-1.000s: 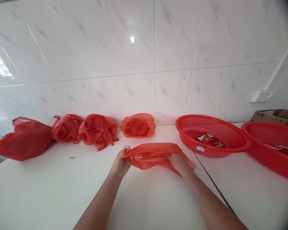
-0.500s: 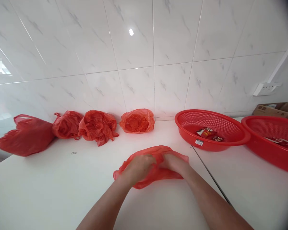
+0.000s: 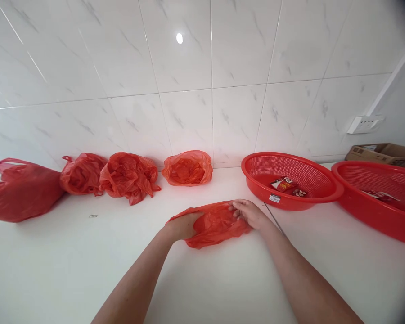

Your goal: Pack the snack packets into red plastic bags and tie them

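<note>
Logged across upper half of frame: white marbled tile wall [image 3: 189, 67]. Below, filling lower half: white table [image 3: 202, 288]. At right edge: large red basin [image 3: 374, 216], perforated inside, with red-and-white packaging [image 3: 380, 196] in it; cut off by frame. Just beside it, right of center: perforated red basket [image 3: 290, 203]. At center: thin red bag [image 3: 219, 222], low over table, held between both hands. At far left: bulging red bag [image 3: 23, 191], handle loop upward. Behind large red basin, near right edge: open cardboard box [image 3: 374, 155].

Along foot of wall, left to center: three crumpled red bags; in order, left bag [image 3: 83, 174], middle bag [image 3: 128, 175], right bag [image 3: 189, 168], mouth open. Middle bag spilling loose folds toward table front; right bag apart from middle bag by narrow strip of table.

Left hand [image 3: 185, 225], center: pushed into thin red bag; fingertips hidden by film, cannot tell whether spread or curled. Right hand [image 3: 246, 213], right of center: gripping right edge of thin red bag between thumb and fingers.

Upper right, on wall: white socket [image 3: 364, 124]. Inside red basket: red snack packets [image 3: 285, 184]. On basket's outer side: white label [image 3: 274, 198]. Left of center on table: tiny scrap [image 3: 93, 216], material unclear.
</note>
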